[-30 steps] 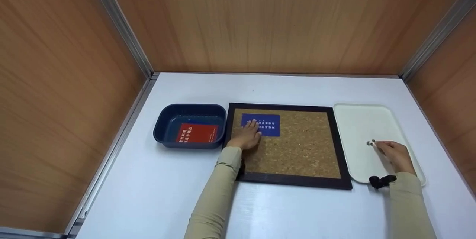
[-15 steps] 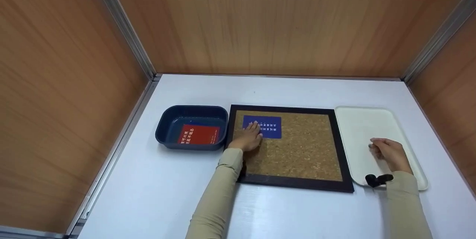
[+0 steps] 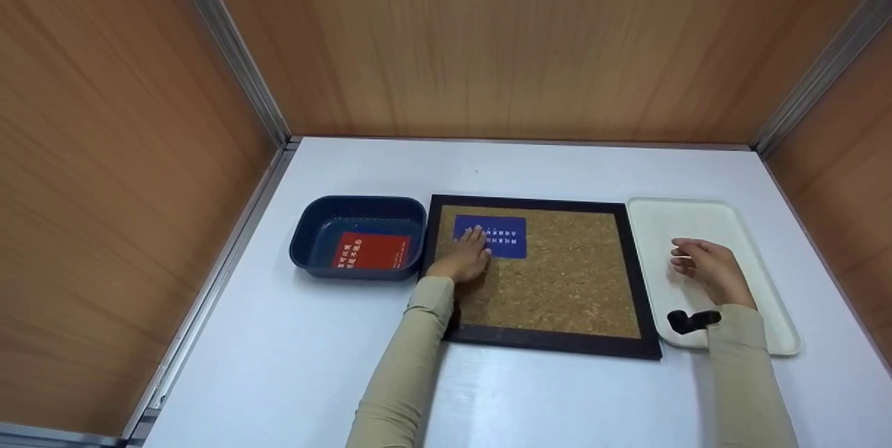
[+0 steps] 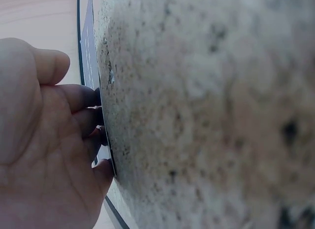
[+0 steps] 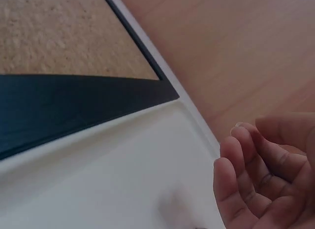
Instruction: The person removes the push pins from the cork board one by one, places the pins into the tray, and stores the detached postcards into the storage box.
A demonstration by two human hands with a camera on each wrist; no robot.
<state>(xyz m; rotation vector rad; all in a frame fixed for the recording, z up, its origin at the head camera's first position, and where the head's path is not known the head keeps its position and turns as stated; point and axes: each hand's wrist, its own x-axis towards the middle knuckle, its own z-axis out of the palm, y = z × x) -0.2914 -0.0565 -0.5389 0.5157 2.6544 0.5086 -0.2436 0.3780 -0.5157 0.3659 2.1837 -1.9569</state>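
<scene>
My left hand (image 3: 461, 256) rests on a blue card (image 3: 507, 237) with white lettering, its fingers extended over the card's left part. The card lies near the top left corner of a dark-framed cork board (image 3: 557, 281). In the left wrist view the fingertips press the card's thin edge (image 4: 89, 47) against the cork. Over the white tray (image 3: 676, 225) my right hand (image 3: 714, 270) is raised, thumb and index fingertips pinched together on a tiny pushpin, which the fingertips hide. The other fingers curl loosely in the right wrist view. The pins on the tray are hidden behind this hand.
Left of the board stands a deep blue dish (image 3: 303, 253), a red card (image 3: 376, 251) with white lettering lying in it. Board and tray sit side by side on the white table (image 3: 543, 399). Wooden panels (image 3: 488, 44) enclose the back and both sides.
My right hand has lifted from the small pins on the tray and moved up and left toward the board. My left hand stays on the blue card.
</scene>
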